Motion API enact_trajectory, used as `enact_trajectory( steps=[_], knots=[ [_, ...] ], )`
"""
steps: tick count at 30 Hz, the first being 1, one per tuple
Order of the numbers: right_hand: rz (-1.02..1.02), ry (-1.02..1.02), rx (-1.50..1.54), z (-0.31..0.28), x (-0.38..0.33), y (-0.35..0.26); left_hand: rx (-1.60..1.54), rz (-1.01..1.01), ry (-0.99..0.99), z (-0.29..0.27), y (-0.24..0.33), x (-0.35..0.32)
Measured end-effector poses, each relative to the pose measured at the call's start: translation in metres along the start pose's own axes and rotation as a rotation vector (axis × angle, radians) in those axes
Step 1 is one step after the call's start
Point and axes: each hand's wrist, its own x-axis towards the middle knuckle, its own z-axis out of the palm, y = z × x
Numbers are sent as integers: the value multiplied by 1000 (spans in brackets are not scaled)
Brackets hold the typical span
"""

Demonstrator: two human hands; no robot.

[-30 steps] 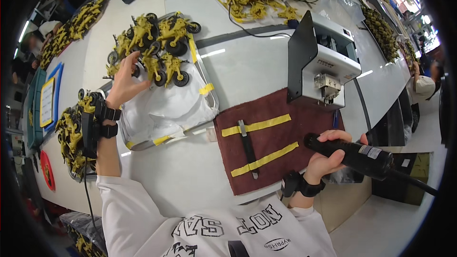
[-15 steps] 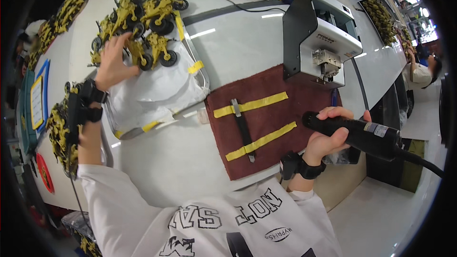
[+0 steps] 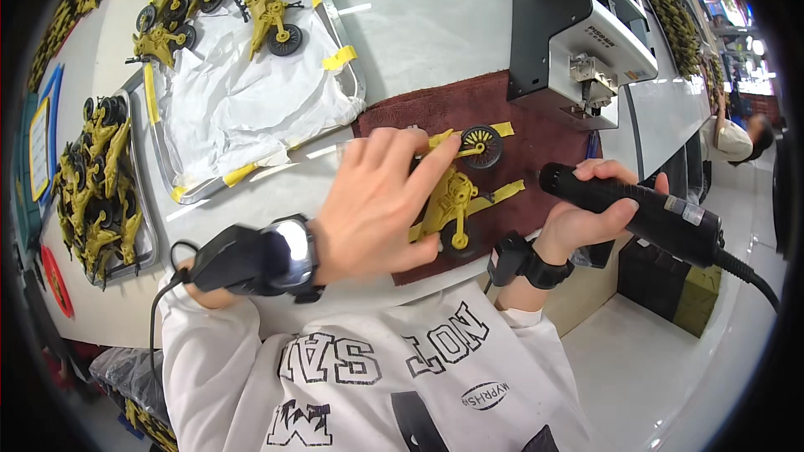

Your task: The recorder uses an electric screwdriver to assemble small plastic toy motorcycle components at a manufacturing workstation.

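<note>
My left hand (image 3: 377, 201) grips a yellow toy vehicle with black wheels (image 3: 456, 192) and holds it over the dark red mat (image 3: 544, 150) in front of me. To the right of the toy, my right hand (image 3: 586, 213) is closed around a black electric screwdriver (image 3: 645, 213), which has a cable trailing off to the lower right. The screwdriver's tip is hidden behind the hand and the toy.
A metal tray (image 3: 352, 75) lined with white plastic holds several yellow toy vehicles (image 3: 268, 16) at the upper left. A second tray (image 3: 96, 184) of yellow toys lies at the far left. A black and white machine (image 3: 578, 41) stands behind the mat. Another person (image 3: 741, 138) is at the far right.
My left hand came back from the tray with a yellow toy vehicle and now holds it over the mat. The right hand with the screwdriver stayed in place.
</note>
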Motion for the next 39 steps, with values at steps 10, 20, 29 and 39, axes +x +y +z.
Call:
enact_trajectory(
  steps=[10, 20, 29, 39],
  knots=[
    [-84, -61, 7, 0, -6, 4, 132, 14, -82, 41, -13, 7],
    [-65, -58, -29, 11, -7, 2, 101, -34, -19, 55, -16, -3],
    [-130, 89, 284, 3, 80, -20, 58, 5, -19, 51, -16, -1],
    [-135, -44, 15, 47, 104, -2, 39, 29, -2, 54, -15, 2]
  ],
)
